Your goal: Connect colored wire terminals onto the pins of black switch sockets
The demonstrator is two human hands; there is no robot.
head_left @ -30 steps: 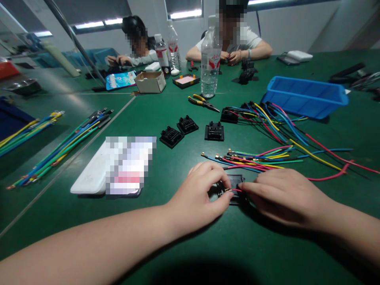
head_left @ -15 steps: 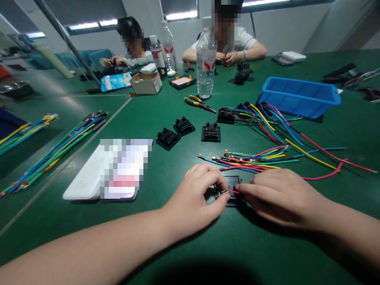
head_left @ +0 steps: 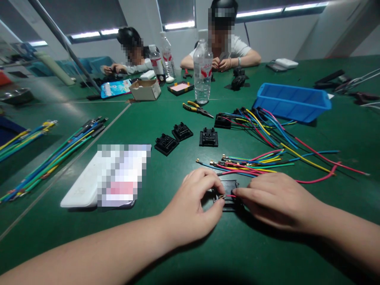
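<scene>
My left hand (head_left: 200, 200) pinches the brass terminal (head_left: 222, 196) on the end of a red wire (head_left: 230, 196) between thumb and index finger. From the other side, my right hand (head_left: 276, 196) is closed on the same wire, its fingertips near the terminal. Both hands are over a black plastic housing (head_left: 230, 206) lying on the green table, partly hidden by my fingers. Whether the terminal sits in the housing I cannot tell. Just beyond lies a bunch of coloured wires (head_left: 252, 168) with brass terminals.
Several black housings (head_left: 208, 137) lie ahead, beside yellow-handled pliers (head_left: 197, 109). Wired housings (head_left: 222, 120) are near a blue bin (head_left: 292, 103). A water bottle (head_left: 202, 75), a phone (head_left: 124, 178), a white slab-like device (head_left: 80, 186) and wire bundles (head_left: 63, 152) surround the work. Two people sit opposite.
The camera view has tilted up slightly, so the table things appear lower. Both hands keep nearly the same hold on the red wire over the housing.
</scene>
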